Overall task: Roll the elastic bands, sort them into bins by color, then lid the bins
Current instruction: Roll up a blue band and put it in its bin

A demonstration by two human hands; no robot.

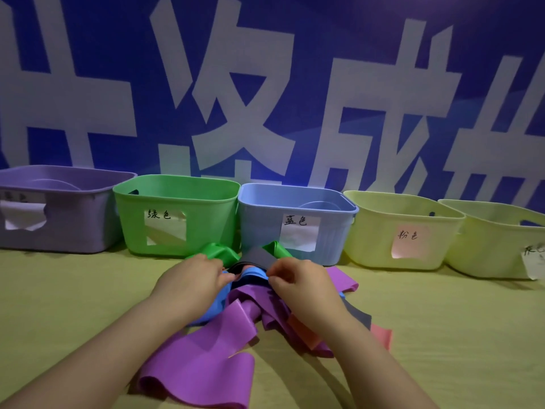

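- Behind the bins hangs a blue banner [295,54] with huge white Chinese characters. I can read 成 at centre right; the others are cropped.
- Five open bins stand in a row on a yellow-green tablecloth [73,305], each touching or just beside the next.
- From left: a purple bin [73,231] whose paper label is curled and unreadable to me, and a green bin [206,219] labelled 绿色.
- Next comes a blue bin [259,225] labelled 蓝色, then a pale yellow bin [374,237] whose pink label reads 粉色.
- A second yellow bin [486,246] is cut by the frame edge, and I cannot read its tag.
- The elastic bands lie unrolled in a heap in front of the green and blue bins: purple bands [206,364] nearest me, a blue band [253,274], green bands [218,250] at the back and a salmon-pink band [382,335] on the right.
- My operator's right hand [300,278] pinches a dark grey band [256,256] between thumb and forefinger, the other fingers curled.
- The left hand [191,278] has its fingers curled round that band's other end, so the strip arches between the hands above the heap.
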